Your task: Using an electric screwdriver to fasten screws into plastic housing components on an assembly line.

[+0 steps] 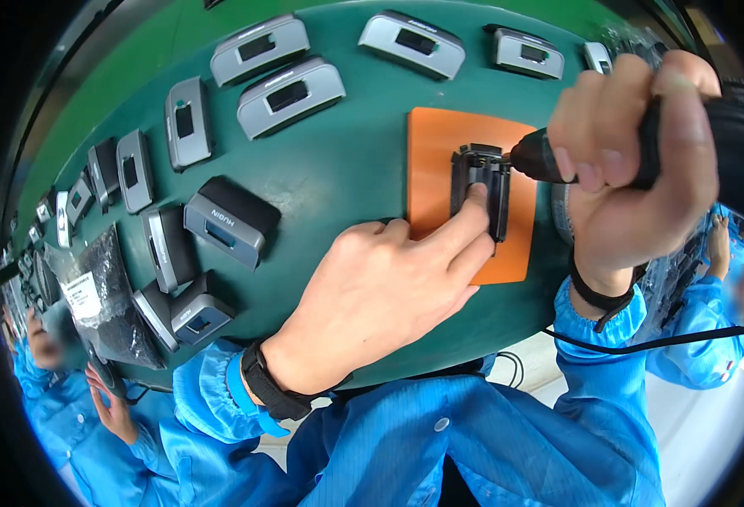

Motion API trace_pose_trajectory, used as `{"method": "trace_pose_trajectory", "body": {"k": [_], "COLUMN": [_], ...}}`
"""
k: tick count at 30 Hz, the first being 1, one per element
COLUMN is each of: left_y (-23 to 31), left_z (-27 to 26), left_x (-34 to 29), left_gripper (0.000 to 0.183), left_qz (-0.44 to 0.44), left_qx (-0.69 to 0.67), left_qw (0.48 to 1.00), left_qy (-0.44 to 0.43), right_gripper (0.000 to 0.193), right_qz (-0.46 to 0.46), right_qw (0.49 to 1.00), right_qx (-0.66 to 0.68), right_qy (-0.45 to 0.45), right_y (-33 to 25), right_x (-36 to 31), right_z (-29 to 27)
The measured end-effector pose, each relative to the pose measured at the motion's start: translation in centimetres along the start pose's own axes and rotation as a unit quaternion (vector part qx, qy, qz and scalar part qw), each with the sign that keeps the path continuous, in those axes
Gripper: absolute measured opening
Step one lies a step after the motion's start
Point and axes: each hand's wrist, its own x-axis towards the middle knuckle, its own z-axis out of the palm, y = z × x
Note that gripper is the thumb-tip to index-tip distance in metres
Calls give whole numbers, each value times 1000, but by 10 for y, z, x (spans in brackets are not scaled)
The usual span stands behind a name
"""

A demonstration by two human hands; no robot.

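A black plastic housing with an open inside lies on an orange mat. My left hand holds it down, the index fingertip pressed inside it and the other fingers bent against its near end. My right hand, a little blurred, is wrapped round a black electric screwdriver. The tool lies nearly level, its tip at the far right corner of the housing. Whether a screw sits at the tip is too small to tell.
Several silver-and-black device shells stand along the far and left parts of the green table. A clear bag of dark parts lies at the left edge. A black cable runs past my right forearm. People in blue work at both sides.
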Motion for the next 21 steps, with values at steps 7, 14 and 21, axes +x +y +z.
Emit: {"method": "trace_pose_trajectory", "body": {"k": [7,14,21], "left_y": [2,4,4], "left_z": [-8,-7,-6], "left_x": [8,11,13], "left_gripper": [55,59,62], "left_qz": [0,-13,-8], "left_qx": [-21,-20,-25], "left_qw": [999,999,999], "left_qy": [-26,-40,-39], "right_gripper": [22,25,27], "right_qz": [-63,-33,-45], "right_qw": [996,988,990], "right_qx": [-32,-35,-58], "right_qy": [59,146,119], "right_y": [-64,-26,-22], "right_x": [-9,-28,-28], "right_z": [-80,-72,-80]}}
